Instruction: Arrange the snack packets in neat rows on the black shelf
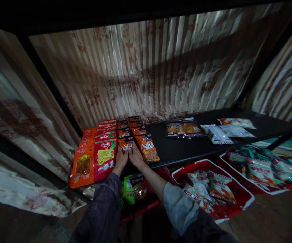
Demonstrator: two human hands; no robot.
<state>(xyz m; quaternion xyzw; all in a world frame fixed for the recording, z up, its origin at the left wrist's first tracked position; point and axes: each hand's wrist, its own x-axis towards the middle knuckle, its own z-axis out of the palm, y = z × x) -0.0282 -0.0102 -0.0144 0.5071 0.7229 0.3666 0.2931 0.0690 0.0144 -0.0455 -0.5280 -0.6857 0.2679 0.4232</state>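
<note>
Striped sheeting (141,71) is hung across the background; black shelf (158,145) is spanned beneath it, mid-left to right of frame. Three red baskets (244,199) are seen below: lower centre, lower right, far right. Orange packs (84,168) and crimson packs (105,158) are overlapped in two columns at mid-left; at least four of each, exact counts hidden. One brown bag (183,128) is laid right of centre, three white packs (216,134) farther right. One green bag (128,189) is visible in the lower-centre basket.

Left hand (121,158) and right hand (136,156) are set close together at centre, at the near end of the left column's front orange-black packet (125,143). Packet is placed directly ahead, long axis roughly up-frame; neither hand is clearly nearer. Both appear touching; fingertip closure can't be told. Orange-black packets counted: about three left column, four right.
</note>
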